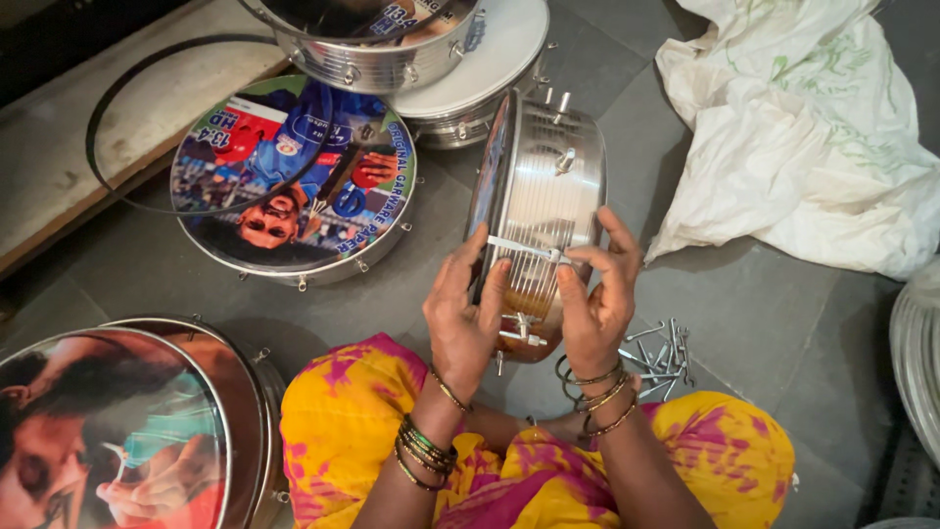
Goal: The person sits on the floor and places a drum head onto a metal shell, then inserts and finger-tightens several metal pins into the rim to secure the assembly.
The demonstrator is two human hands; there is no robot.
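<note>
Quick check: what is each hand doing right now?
Left hand: closed on the rim of the steel drum, steadying it.
Right hand: pinching a metal tension rod against the drum's side.

Shiny ribbed steel drum shell (544, 196) standing on edge on grey floor, thin metal tension rod (524, 248) lying across its side

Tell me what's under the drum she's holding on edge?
Under the steel drum is grey floor, with loose tuning bolts beside it. Its lower rim is hidden behind both hands.
</note>
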